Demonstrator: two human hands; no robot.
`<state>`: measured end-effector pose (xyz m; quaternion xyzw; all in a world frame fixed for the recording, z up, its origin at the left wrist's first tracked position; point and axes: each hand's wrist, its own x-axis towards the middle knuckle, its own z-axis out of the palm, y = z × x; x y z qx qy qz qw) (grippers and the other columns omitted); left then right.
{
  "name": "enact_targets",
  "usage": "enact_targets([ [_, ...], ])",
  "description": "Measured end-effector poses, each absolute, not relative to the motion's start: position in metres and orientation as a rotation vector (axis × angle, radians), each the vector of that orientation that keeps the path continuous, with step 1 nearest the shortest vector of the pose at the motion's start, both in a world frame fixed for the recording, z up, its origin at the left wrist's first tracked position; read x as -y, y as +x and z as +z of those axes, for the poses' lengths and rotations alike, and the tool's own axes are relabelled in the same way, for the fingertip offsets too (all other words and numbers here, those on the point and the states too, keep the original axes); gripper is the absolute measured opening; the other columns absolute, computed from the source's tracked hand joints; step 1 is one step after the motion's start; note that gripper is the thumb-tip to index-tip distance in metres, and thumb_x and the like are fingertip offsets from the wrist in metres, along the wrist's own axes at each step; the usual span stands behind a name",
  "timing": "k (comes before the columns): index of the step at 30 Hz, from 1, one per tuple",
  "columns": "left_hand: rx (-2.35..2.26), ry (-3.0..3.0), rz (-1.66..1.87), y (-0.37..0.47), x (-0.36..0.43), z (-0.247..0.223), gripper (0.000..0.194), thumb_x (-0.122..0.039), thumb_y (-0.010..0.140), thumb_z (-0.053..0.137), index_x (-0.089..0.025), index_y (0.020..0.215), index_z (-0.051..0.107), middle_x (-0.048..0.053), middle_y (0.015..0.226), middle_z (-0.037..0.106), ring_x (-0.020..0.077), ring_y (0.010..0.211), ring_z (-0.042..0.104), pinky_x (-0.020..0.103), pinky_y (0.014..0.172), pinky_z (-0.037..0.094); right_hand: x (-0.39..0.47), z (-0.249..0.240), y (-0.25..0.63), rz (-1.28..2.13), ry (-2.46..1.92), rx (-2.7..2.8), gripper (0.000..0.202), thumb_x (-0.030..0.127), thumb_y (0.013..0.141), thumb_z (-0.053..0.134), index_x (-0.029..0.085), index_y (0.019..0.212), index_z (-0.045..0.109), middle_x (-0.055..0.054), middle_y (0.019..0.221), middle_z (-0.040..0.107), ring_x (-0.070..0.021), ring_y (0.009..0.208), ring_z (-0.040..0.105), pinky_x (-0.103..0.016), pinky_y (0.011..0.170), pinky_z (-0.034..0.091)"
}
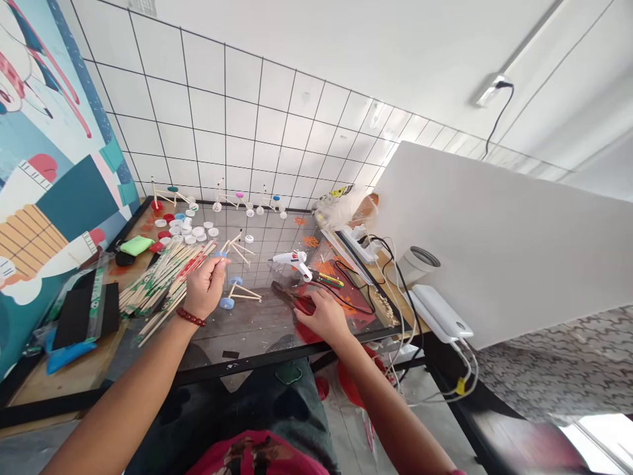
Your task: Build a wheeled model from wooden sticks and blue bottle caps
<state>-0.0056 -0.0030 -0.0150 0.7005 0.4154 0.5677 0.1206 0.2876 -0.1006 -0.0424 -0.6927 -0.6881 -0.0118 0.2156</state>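
Observation:
My left hand (204,287), with a red bead bracelet at the wrist, is closed with thumb and fingers together above the desk. What it pinches, if anything, is too small to make out. Just beyond it stands a small stick frame (238,249) with bottle caps. Nearer me lies another stick frame (246,288) with two light-blue caps. My right hand (324,313) is wrapped round the red handles of a pair of pliers (284,292), whose dark jaws point left on the desk. A white glue gun (291,259) lies beyond the pliers.
Left are a pile of wooden sticks (163,277), loose bottle caps (185,227) and a green block (137,246). Several finished-looking stick frames line the back edge by the wire grid (237,99). Right are a yellow-green cutter (330,280), cables and a white power bank (442,313).

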Motion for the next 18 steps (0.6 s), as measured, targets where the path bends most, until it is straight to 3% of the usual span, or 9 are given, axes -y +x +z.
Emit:
enact_targets([
  [5,-1.227,2.271,1.728,-0.011,0.000,-0.017,0.028,-0.029,0.098,0.048,-0.016,0.093,0.071,0.002,0.061,0.067,0.0140,0.053,0.061,0.024,0.060,0.048,0.104,-0.052,0.289,-0.088,-1.841,1.872,0.034,0.046,0.080,0.077,0.023,0.104,0.073,-0.007,0.105,0.074,-0.0251,0.096,0.070,-0.033,0.076,0.053],
  [9,-1.145,2.468,1.752,-0.009,-0.003,-0.021,0.026,-0.027,0.098,0.048,-0.016,0.093,0.071,0.008,0.077,0.077,0.0177,0.067,0.071,0.026,0.066,0.053,0.106,-0.061,0.290,-0.223,-1.795,1.841,0.035,0.049,0.080,0.078,0.023,0.104,0.074,-0.007,0.103,0.076,-0.0261,0.096,0.070,-0.036,0.082,0.051],
  [12,-1.098,2.539,1.775,-0.009,-0.004,-0.024,0.025,-0.025,0.098,0.048,-0.016,0.094,0.071,0.009,0.081,0.079,0.0189,0.070,0.074,0.027,0.067,0.054,0.104,-0.065,0.291,-0.276,-1.758,1.878,0.034,0.050,0.079,0.079,0.023,0.100,0.075,-0.007,0.100,0.076,-0.0262,0.094,0.070,-0.039,0.088,0.049],
  [18,-1.136,2.512,1.778,-0.010,-0.004,-0.024,0.026,-0.026,0.099,0.046,-0.017,0.095,0.070,0.009,0.083,0.079,0.0198,0.070,0.074,0.028,0.065,0.054,0.099,-0.064,0.291,-0.293,-1.760,1.934,0.040,0.055,0.082,0.075,0.021,0.102,0.075,-0.009,0.100,0.075,-0.0275,0.093,0.069,-0.040,0.086,0.049],
])
